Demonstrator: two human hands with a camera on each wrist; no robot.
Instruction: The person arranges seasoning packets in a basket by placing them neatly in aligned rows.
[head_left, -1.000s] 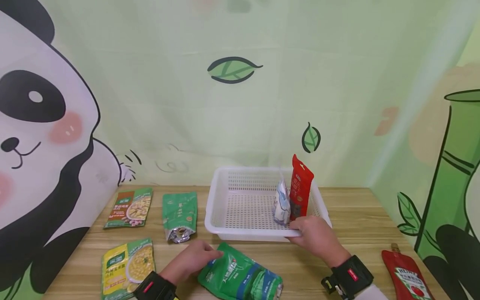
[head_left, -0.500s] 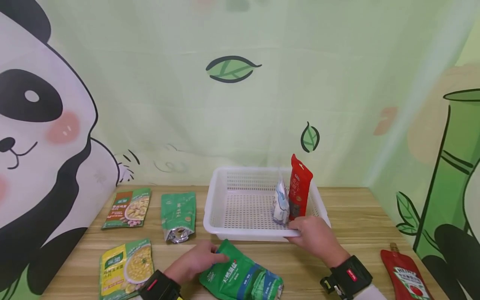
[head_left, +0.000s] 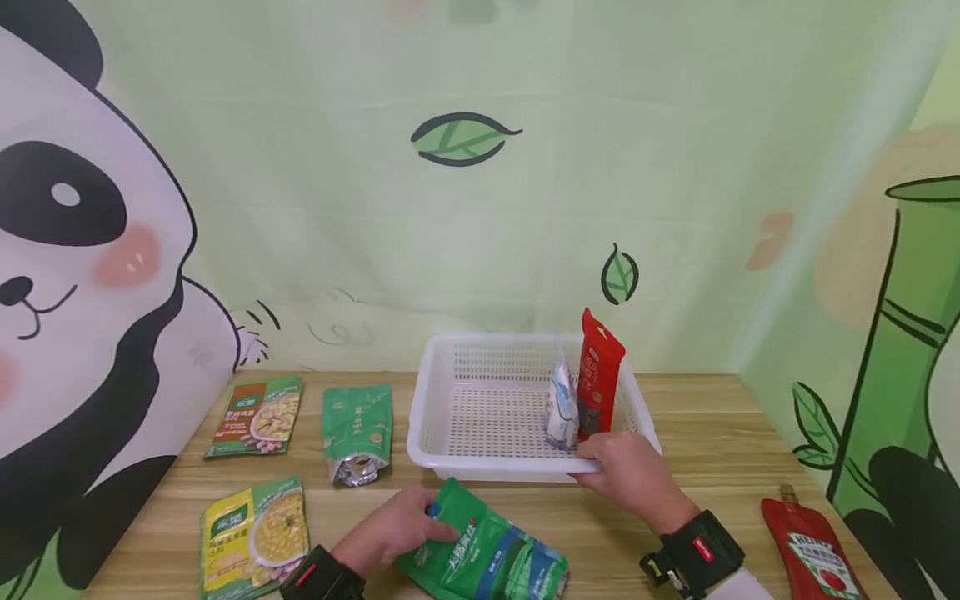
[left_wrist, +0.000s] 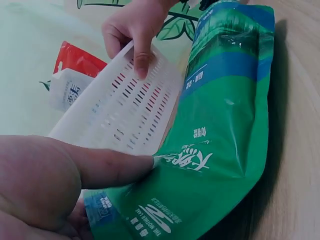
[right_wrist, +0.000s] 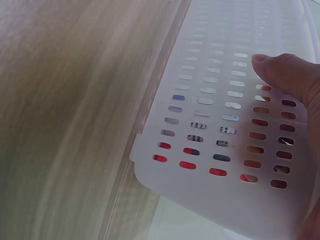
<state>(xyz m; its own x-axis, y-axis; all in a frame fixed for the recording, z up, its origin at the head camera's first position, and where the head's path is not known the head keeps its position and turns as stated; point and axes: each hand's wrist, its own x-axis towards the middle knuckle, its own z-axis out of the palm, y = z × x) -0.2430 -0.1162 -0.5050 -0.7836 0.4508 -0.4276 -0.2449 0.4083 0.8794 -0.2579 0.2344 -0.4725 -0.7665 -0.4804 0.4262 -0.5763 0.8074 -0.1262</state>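
Observation:
My left hand (head_left: 397,527) pinches one end of a green salt bag (head_left: 498,554) in front of the basket. In the left wrist view the thumb (left_wrist: 107,167) presses on the printed face of the bag (left_wrist: 220,125), while the other fingers are mostly hidden behind it. My right hand (head_left: 633,479) grips the front rim of a white perforated basket (head_left: 480,464), its thumb (right_wrist: 287,72) lying on the outer wall in the right wrist view. Inside, at the right end, stand a red packet (head_left: 600,379) and a white-and-blue packet (head_left: 562,408).
On the wooden table (head_left: 697,417), a green pouch with silver bottom (head_left: 358,429), a brown-and-green packet (head_left: 258,415) and a yellow-and-green packet (head_left: 255,537) lie to the left. A red ketchup pouch (head_left: 813,550) lies far right. A printed cloth backdrop (head_left: 337,167) rises behind.
My left hand has moved slightly right, and its thumb now lies further over the salt bag's face. The bag has shifted only a little. My right hand stays on the basket rim.

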